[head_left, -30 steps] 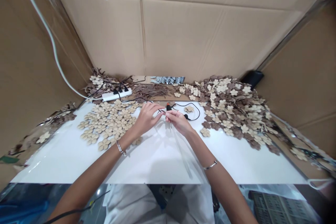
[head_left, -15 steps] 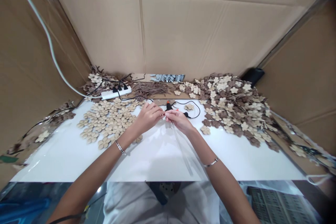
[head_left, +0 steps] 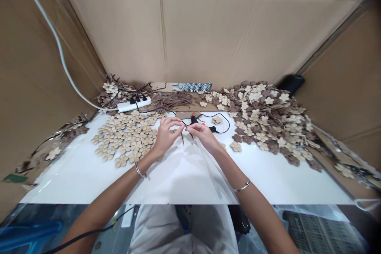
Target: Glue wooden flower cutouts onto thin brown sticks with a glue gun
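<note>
Both my hands meet over the middle of the white tabletop, fingertips pinched close together. A thin brown strip [head_left: 182, 139] spans them, its ends hanging below the fingers. My left hand [head_left: 169, 133] is closed on it with thumb and fingertips. From the other side, my right hand [head_left: 202, 134] pinches the same strip; the part inside the fingers is hidden. Just behind the hands lies a black and orange glue gun [head_left: 194, 119], partly covered by my right hand. Left of my left hand, many beige fabric-like flowers [head_left: 127, 135] are spread flat on the table.
Brown and beige flowers with stems [head_left: 262, 115] are heaped at right. A bundle of brown strips [head_left: 172, 100] lies at the back beside a white power strip [head_left: 133, 104] with plugs. Cardboard walls [head_left: 208, 35] enclose the table. A black cable [head_left: 229, 123] loops behind my right hand.
My left hand has turned and its fingers have shifted. Two brown ends now hang below my fingertips. The whole view has shifted slightly.
</note>
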### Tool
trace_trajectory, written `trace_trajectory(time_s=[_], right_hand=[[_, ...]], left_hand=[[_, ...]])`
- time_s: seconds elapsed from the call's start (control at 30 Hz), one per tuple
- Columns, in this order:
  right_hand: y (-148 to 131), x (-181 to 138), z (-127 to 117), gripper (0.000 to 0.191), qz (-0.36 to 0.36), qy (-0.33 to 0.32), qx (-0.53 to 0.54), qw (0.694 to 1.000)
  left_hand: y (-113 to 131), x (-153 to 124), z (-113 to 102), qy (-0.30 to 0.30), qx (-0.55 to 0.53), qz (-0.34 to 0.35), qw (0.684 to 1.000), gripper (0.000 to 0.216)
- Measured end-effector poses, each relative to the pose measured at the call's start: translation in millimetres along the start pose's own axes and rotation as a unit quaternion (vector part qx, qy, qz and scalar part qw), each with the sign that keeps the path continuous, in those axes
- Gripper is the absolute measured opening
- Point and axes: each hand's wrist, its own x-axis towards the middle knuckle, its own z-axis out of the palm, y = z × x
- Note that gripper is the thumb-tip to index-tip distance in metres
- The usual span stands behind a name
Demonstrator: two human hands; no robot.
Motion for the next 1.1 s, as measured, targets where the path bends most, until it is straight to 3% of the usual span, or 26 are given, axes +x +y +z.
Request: trace_trajectory(time_s=[0.17, 0.47, 0.93, 1.1], right_hand=[[1.1, -1.2, 7.6, 0.026, -0.007, 0.021, 0.006, 1.000], [9.2, -1.8, 11.1, 0.025, -0.014, -0.006, 0.037, 0.999], [10.0, -4.2, 14.3, 0.025, -0.021, -0.018, 0.005, 1.000], [5.7, -6.2, 17.0, 0.027, -0.018, -0.017, 0.007, 1.000]], left_hand=[[1.2, 2.4, -1.1, -0.039, -0.118, -0.121, 0.985, 0.015], [9.2, 2.6, -7.4, -0.067, -0.266, -0.224, 0.935, 0.022], [6.7, 4.2, -9.1, -0.071, -0.290, -0.230, 0.927, 0.018], [7.8, 7.4, -11.9, -0.076, -0.232, -0.242, 0.939, 0.026]])
